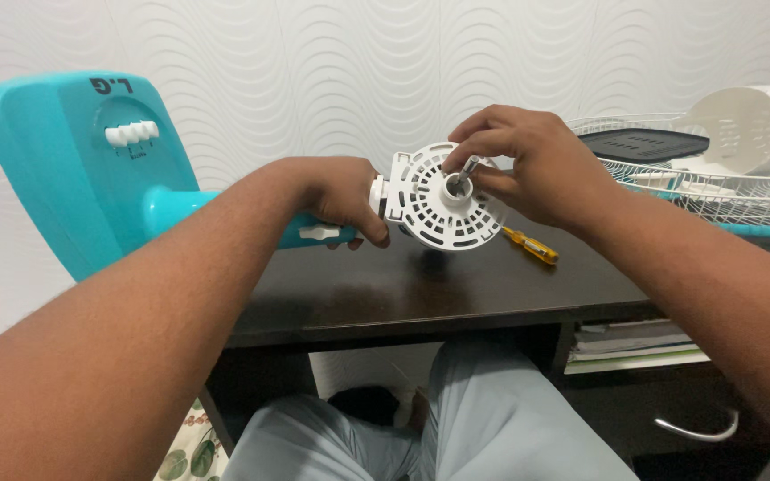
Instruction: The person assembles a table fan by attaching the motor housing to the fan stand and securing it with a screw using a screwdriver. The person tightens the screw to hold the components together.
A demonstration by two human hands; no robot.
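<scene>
Far left: turquoise fan base lying tipped on its side, a row of white push-buttons on its face, its turquoise neck running right along the dark wooden desk.

Left hand wrapped around the neck at its right end, fingers curled closed, gripping it just beside a small white knob.

Centre: white round motor housing, slotted face turned toward the camera, held just above the desk top at the end of the neck. A metal shaft stands out from its middle hub.

Right hand over the upper right of the housing, thumb and forefinger pinched closed on the shaft tip.

Right of the housing: yellow-handled screwdriver lying flat on the desk, near the right wrist, not touched.

Far right: white wire fan grille resting on the desk, with a dark slotted cover and white plastic parts on it.

Near, below the desk edge: the person's knees in pale grey trousers; stacked papers on a shelf at right.
</scene>
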